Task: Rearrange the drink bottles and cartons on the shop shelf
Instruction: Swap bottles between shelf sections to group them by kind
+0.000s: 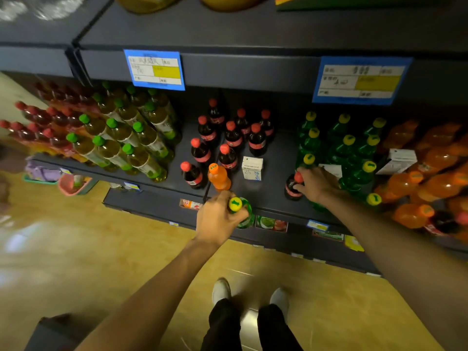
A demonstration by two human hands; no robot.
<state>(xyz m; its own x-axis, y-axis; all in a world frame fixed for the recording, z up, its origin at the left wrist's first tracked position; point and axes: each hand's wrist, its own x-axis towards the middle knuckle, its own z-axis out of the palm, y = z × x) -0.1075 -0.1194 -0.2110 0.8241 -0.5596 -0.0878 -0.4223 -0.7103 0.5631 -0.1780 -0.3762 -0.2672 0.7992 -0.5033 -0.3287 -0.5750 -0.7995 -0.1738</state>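
My left hand (217,219) grips a green bottle with a yellow cap (244,211) at the front edge of the dark shelf (273,196). My right hand (317,184) is closed around a dark cola bottle with a red cap (292,188) standing among the green bottles (342,145). An orange bottle (219,177) stands at the front of the cola group (228,138). A white carton (252,168) stands beside the colas. Two more white cartons (398,160) lie among the green and orange bottles.
Yellow tea bottles with green caps (126,138) and red-capped bottles (43,122) fill the shelf's left part. Orange bottles (430,168) crowd the right. Blue price tags (154,69) hang from the shelf above. A lower shelf (273,226) holds small packets. My shoes (250,295) stand on the wooden floor.
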